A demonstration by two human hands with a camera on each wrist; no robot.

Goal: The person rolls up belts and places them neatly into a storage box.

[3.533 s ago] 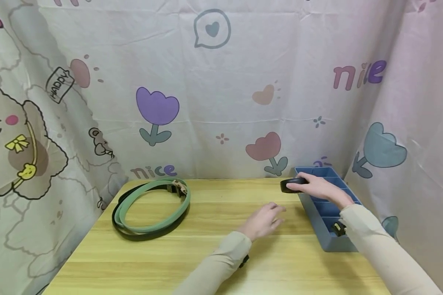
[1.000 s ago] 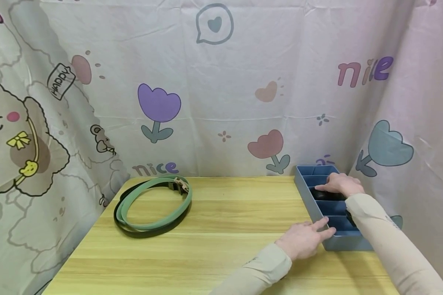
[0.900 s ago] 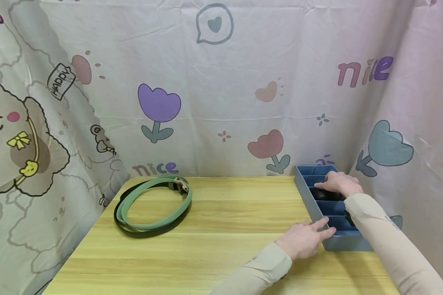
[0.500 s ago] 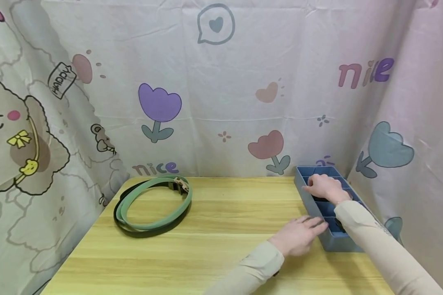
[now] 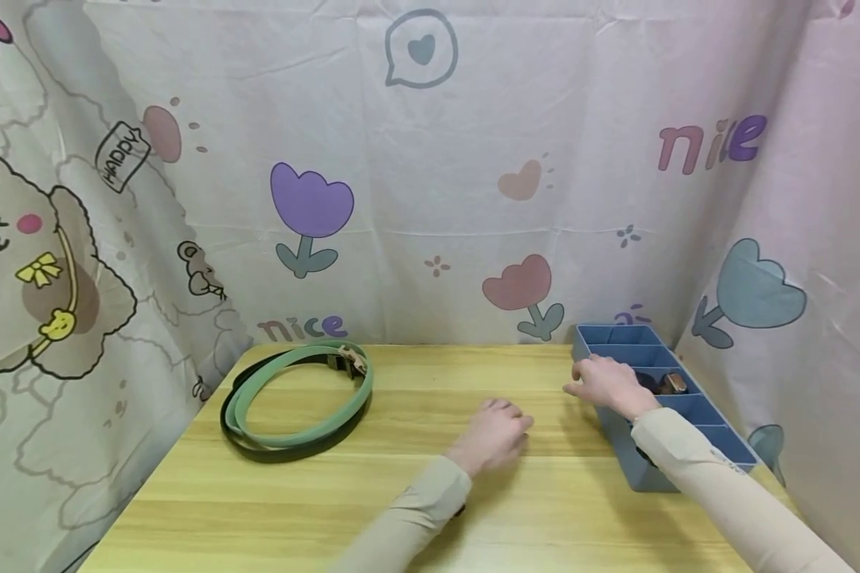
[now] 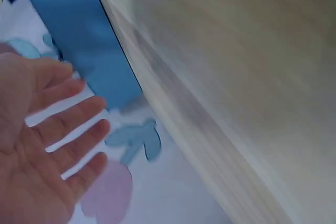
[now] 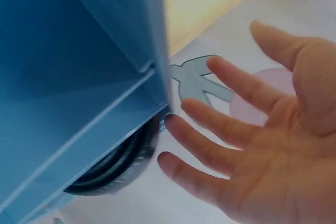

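A rolled black belt [image 5: 647, 382] with a shiny buckle [image 5: 674, 383] sits in a middle compartment of the blue divided box [image 5: 619, 452]. Its coiled layers [image 7: 118, 169] show past a divider in the right wrist view. My right hand [image 5: 607, 383] hovers over the box's left wall, fingers spread [image 7: 247, 140] and holding nothing. Over the table, left of the box, is my left hand [image 5: 493, 436], its palm bare and fingers extended in the left wrist view. On the left of the table, a green belt [image 5: 297, 439] lies looped over a black belt [image 5: 275, 457].
A wooden table [image 5: 416, 509] carries everything, with the box along its right edge. Patterned curtain cloth [image 5: 430, 159] hangs behind it and at both sides. The box's other visible compartments are divided by thin walls.
The right hand carried the rolled black belt to the box, set it into a compartment, released it and drew back left. The left hand touched the box's side, then moved away left.
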